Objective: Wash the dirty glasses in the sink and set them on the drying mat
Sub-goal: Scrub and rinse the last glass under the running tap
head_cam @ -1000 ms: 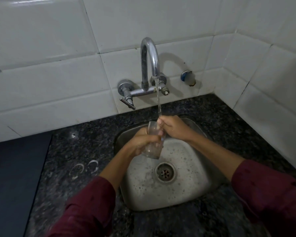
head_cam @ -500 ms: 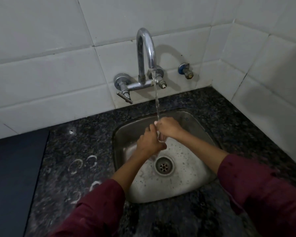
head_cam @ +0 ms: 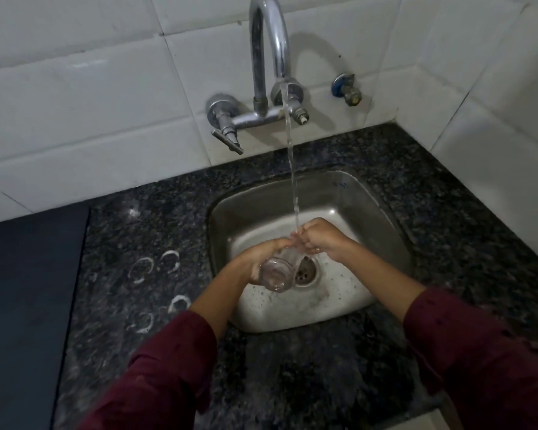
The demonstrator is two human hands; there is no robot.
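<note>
A clear drinking glass [head_cam: 275, 271] lies tilted on its side over the steel sink [head_cam: 351, 197], its base turned toward me. My left hand [head_cam: 261, 254] is wrapped around its body. My right hand [head_cam: 320, 240] is at the glass's mouth, with fingers on or inside the rim. Water from the chrome tap [head_cam: 269, 57] falls in a thin stream onto my right fingers. The far end of the glass is hidden by both hands.
A dark mat [head_cam: 25, 305] lies on the black granite counter [head_cam: 131, 243] at the left. White soap rings mark the counter between mat and sink. The drain [head_cam: 305, 273] sits under the glass. Tiled walls close the back and right.
The glass has tipped from upright to nearly lying down, base toward me, and both hands have sunk lower in the sink. The camera has tilted down and moved closer.
</note>
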